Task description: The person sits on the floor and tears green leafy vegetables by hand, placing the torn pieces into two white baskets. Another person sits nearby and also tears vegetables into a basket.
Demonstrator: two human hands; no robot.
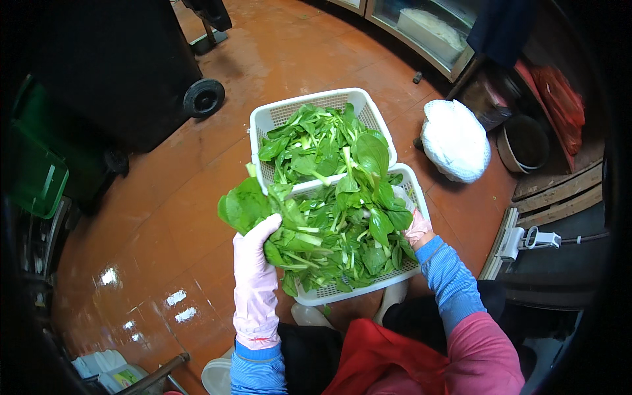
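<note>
My left hand [256,247], in a pale pink glove, grips a bunch of leafy greens [291,242] with cut pale stems, over the left side of the near basket. The near white plastic basket [340,296] is full of loose green leaves and stalks. At its right side, my gloved right hand [417,226] holds another upright cluster of leafy greens [375,192]; leaves hide most of its fingers. Directly beyond stands a second white basket [313,100], also filled with greens, its near rim against the first.
A black wheeled bin [113,74] and a green bin [42,168] stand left on the wet tiled floor [177,217]. To the right are a white mesh-wrapped bundle [455,140], a round bucket [508,148] and a wooden slatted piece [563,200]. A glass-fronted cabinet [419,34] stands beyond.
</note>
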